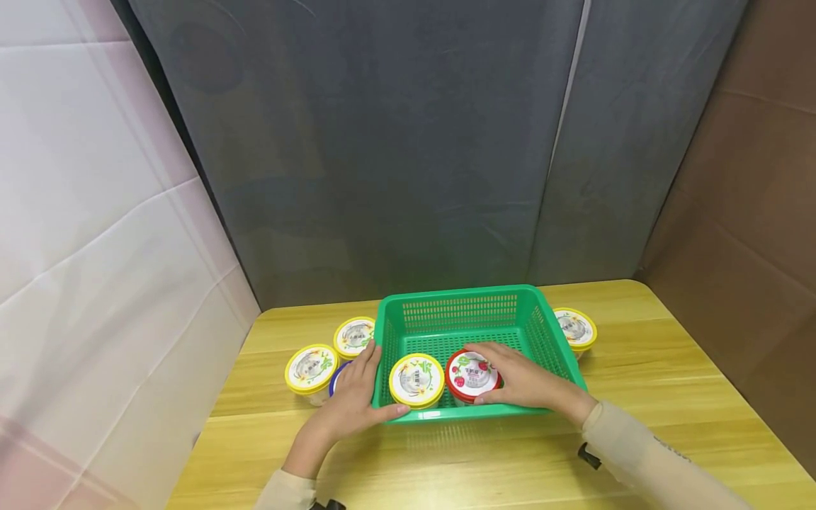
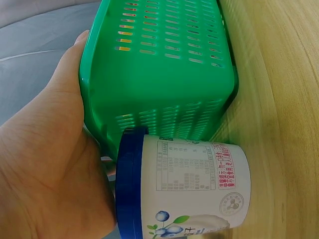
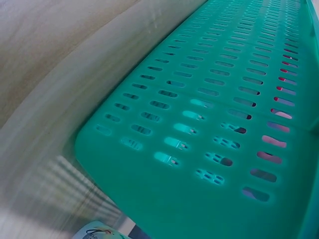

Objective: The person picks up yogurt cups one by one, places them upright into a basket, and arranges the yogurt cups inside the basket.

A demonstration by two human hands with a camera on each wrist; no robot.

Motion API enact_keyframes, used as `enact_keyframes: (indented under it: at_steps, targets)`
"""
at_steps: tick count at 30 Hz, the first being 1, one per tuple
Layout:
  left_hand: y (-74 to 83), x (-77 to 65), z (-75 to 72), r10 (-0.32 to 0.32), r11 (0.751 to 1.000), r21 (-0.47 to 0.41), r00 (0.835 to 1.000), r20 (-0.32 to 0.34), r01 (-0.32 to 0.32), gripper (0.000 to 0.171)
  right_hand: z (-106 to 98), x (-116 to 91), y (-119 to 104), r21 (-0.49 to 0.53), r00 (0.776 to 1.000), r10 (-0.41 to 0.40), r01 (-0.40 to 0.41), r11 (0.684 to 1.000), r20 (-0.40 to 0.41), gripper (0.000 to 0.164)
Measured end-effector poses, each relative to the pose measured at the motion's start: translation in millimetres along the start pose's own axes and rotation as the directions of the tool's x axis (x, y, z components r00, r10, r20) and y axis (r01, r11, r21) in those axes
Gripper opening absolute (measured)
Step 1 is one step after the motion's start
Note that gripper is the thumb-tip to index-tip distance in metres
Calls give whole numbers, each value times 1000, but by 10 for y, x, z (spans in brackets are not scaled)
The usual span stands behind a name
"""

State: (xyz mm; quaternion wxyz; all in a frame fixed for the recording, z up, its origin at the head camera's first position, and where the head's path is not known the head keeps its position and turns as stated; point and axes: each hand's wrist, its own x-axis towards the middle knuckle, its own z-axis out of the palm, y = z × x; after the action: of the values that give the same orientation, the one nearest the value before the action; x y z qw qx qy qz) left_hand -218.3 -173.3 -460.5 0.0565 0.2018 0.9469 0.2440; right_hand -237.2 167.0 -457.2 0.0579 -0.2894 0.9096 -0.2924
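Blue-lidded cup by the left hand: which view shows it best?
Left wrist: the blue-lidded cup is close, its printed side visible. Head: just a sliver beside the left hand. Right wrist: not visible.

The basket (image 2: 144,79) is green; the fruit-patterned tub (image 1: 470,374), red-rimmed; the flower-patterned tub (image 1: 417,380), yellow-rimmed.

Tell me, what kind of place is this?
Probably a screened-off work corner: a wooden-looking table has a grey curtain behind it and a creased white sheet on the left.
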Motion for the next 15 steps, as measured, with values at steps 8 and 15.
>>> enact_keyframes:
  at_steps: [8, 15]
  targets:
    - [4, 23, 15, 2, 1000, -12, 1000, 6, -2, 119, -10, -18, 22, 2, 1000, 0, 0, 1000, -10, 90]
    - [2, 11, 4, -10, 1000, -4, 1000, 7, 10, 119, -75, -24, 12, -1, 999, 25, -25, 1000, -26, 90]
